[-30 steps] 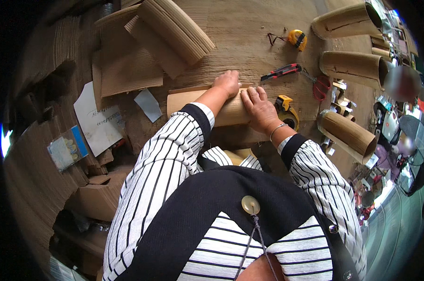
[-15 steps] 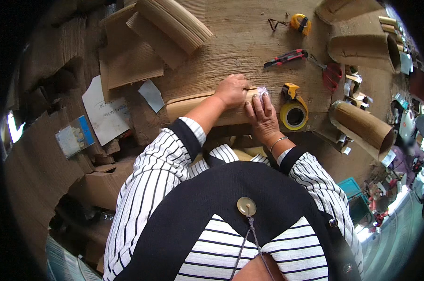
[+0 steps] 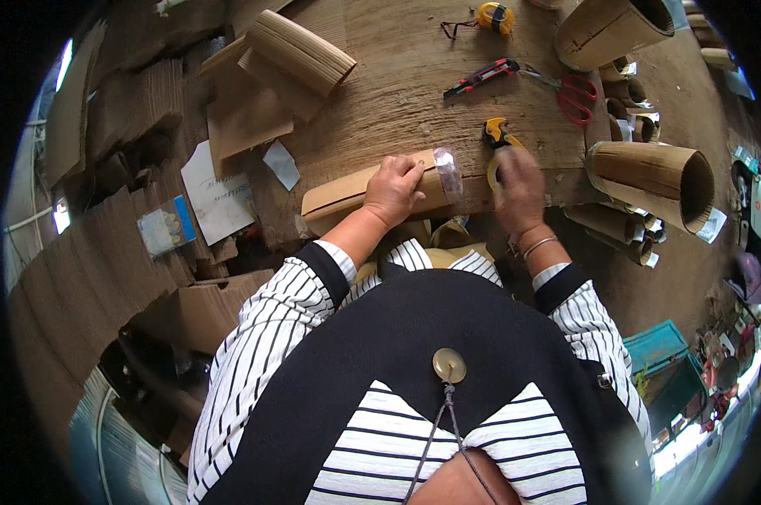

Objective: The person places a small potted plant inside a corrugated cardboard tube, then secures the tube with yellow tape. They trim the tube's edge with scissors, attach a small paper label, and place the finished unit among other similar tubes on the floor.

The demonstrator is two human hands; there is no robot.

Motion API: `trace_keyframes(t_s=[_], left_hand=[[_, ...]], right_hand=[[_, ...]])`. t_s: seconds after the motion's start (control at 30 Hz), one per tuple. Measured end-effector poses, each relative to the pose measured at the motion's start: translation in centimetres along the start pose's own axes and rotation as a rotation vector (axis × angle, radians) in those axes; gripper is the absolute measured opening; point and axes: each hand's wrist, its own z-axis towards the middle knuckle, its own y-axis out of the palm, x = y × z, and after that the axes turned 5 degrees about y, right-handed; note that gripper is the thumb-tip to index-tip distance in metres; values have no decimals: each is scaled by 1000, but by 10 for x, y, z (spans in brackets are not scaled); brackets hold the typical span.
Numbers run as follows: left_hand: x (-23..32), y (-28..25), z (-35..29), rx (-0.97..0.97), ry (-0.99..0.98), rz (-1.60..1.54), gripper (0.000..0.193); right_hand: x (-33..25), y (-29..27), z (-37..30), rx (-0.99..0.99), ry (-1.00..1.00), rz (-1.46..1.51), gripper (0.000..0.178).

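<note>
A brown cardboard roll (image 3: 338,194) lies near the table's front edge, with clear crinkled plastic (image 3: 449,174) at its right end. My left hand (image 3: 393,189) rests over the roll with its fingers curled down on it, gripping it against the table. To the right, my right hand (image 3: 522,187) is over a yellow tape dispenser (image 3: 496,131) and covers much of its tape roll. Motion smears its fingers, so whether they grip the dispenser cannot be made out.
Beyond the hands lie a red-and-black utility knife (image 3: 483,77), red-handled scissors (image 3: 576,99) and a yellow tape measure (image 3: 495,18). Cardboard tubes (image 3: 641,178) stand at the right. Cardboard pieces (image 3: 247,118), a white paper sheet (image 3: 215,200) and a small packet (image 3: 163,229) are at the left.
My right hand has left the end of the cardboard roll and moved right to the tape dispenser. My left hand stays on the roll. The whole view has shifted slightly.
</note>
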Motion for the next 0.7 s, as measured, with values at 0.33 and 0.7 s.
trace_keyframes(t_s=[0.33, 0.7], left_hand=[[8, 5, -15, 79, -23, 77, 56], [-2, 13, -17, 133, 68, -38, 58]], right_hand=[[63, 16, 61, -755, 611, -16, 53], [-40, -52, 30, -438, 754, 789, 69]])
